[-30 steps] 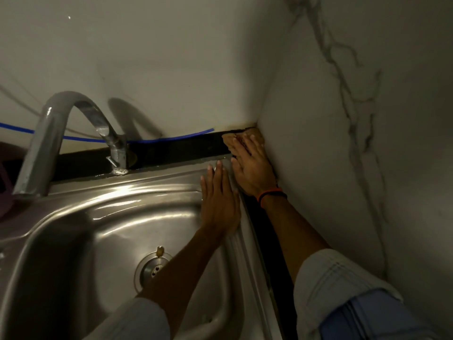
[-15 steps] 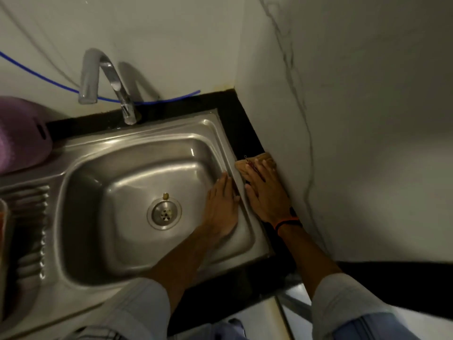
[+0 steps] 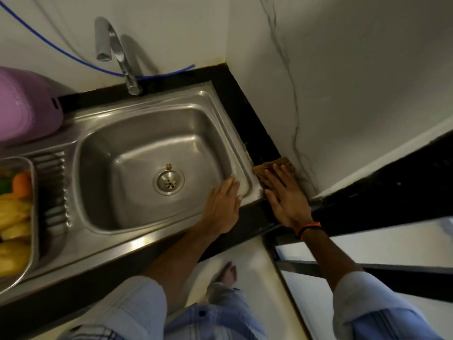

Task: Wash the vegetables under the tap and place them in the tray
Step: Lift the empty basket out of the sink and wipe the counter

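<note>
In the head view, the left hand (image 3: pixel 221 204) lay flat on the near right rim of the steel sink (image 3: pixel 137 224), its fingers (image 3: pixel 231 186) straight and holding nothing. Just right of those fingers, the right hand (image 3: pixel 288 201) pressed a brown cloth (image 3: pixel 284 164) onto the dark surface (image 3: pixel 255 133), fingers extended over it; whether they pinched it was hard to tell. Well left of both hands, the vegetables (image 3: pixel 14 209) sat in a tray (image 3: pixel 34 192) on the drainboard. The tap (image 3: pixel 110 49) stood beyond the fingers, behind the basin.
</note>
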